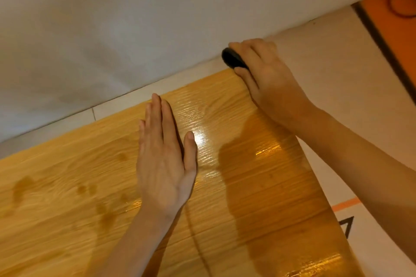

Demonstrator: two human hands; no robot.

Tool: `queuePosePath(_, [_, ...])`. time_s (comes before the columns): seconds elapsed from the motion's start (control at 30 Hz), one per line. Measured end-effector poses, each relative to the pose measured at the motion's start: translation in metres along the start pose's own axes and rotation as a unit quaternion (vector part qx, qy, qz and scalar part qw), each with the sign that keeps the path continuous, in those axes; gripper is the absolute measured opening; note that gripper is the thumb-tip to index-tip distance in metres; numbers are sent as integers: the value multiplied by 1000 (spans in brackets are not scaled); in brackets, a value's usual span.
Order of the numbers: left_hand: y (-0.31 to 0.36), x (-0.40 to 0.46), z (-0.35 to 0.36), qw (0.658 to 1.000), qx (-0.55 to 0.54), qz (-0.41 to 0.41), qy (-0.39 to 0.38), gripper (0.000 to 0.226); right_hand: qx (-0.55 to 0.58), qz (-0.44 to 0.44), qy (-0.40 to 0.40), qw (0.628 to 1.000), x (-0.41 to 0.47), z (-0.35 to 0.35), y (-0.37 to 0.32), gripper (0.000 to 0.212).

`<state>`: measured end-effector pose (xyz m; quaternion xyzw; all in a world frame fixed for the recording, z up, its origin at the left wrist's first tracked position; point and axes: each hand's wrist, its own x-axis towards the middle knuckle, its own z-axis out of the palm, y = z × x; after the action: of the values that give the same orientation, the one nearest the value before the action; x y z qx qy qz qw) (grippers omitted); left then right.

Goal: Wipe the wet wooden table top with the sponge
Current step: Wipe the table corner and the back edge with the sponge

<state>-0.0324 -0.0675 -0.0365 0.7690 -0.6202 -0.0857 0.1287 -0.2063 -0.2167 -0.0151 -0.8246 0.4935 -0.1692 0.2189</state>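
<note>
The wooden table top (67, 186) fills the lower left, its grain glossy, with small dark wet spots at the left and a broad darker wet patch (265, 175) on the right side. My left hand (165, 159) lies flat on the wood, fingers together and pointing away, holding nothing. My right hand (265, 78) is at the table's far right corner, closed around a dark sponge (233, 58). Only the sponge's rounded left end shows; the rest is under my fingers.
A white wall (135, 18) runs close behind the table's far edge, with a pale floor strip between them. To the right is pale floor (337, 63), an orange mat (400, 29) and an orange tape line with a black triangle mark (347, 225).
</note>
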Motion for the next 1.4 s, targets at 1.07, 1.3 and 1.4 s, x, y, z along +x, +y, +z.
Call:
queuePosePath(1.07, [-103, -52, -36, 995, -19, -99, 12, 61, -155, -74, -119, 978, 40, 84, -133, 30])
queuePosePath(1.3, [-105, -52, -36, 995, -24, -92, 14, 62, -73, -85, -146, 983, 39, 99, -157, 34])
queuePosePath(1.4, [-105, -53, -35, 995, -34, -90, 17, 62, -119, -2, -115, 986, 35, 51, -90, 35])
